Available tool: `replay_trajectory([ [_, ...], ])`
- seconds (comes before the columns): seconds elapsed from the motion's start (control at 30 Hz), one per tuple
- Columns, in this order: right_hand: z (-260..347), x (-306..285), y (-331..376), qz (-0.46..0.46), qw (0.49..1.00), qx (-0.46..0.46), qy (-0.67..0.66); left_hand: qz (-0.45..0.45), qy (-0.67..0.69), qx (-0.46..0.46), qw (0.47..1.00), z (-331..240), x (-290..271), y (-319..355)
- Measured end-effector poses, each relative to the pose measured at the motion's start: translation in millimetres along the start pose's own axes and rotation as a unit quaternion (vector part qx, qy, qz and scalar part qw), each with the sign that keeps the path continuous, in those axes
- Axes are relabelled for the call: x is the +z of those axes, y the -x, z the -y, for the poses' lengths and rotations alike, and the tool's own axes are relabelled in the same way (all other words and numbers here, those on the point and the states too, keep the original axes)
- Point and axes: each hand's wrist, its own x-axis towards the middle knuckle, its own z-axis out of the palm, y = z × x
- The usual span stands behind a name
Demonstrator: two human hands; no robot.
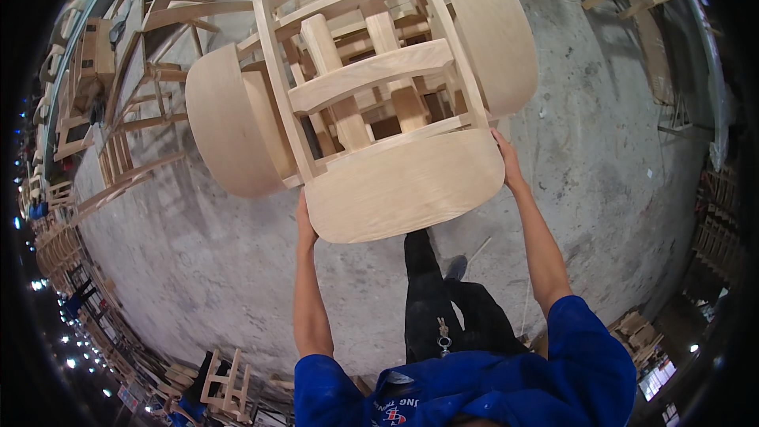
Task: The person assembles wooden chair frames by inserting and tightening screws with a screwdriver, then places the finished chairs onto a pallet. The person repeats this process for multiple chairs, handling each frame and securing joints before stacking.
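I hold a stack of pale wooden chairs (371,87) out in front of me at the centre and top of the frame, my left hand (304,223) pressed against the lower left edge of the nearest curved seat panel (403,186) and my right hand (507,160) against its right end. Both sets of fingers lie closed against the wood, though their tips are hidden behind the panel. Below lies the grey concrete floor (617,158), with more bare wooden frames (126,95) at the upper left
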Motion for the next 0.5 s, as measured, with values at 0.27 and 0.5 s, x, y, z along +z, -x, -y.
replay_trajectory([
  [0.27, -17, -25, 2, 0.009, 0.968, -0.137, 0.208, 0.009, 0.020, 0.013, 1.000, 14, 9, -2],
  [0.5, -43, -37, 5, -0.162, 0.878, -0.297, 0.338, -0.098, 0.185, -0.013, 0.978, 25, 51, 31],
])
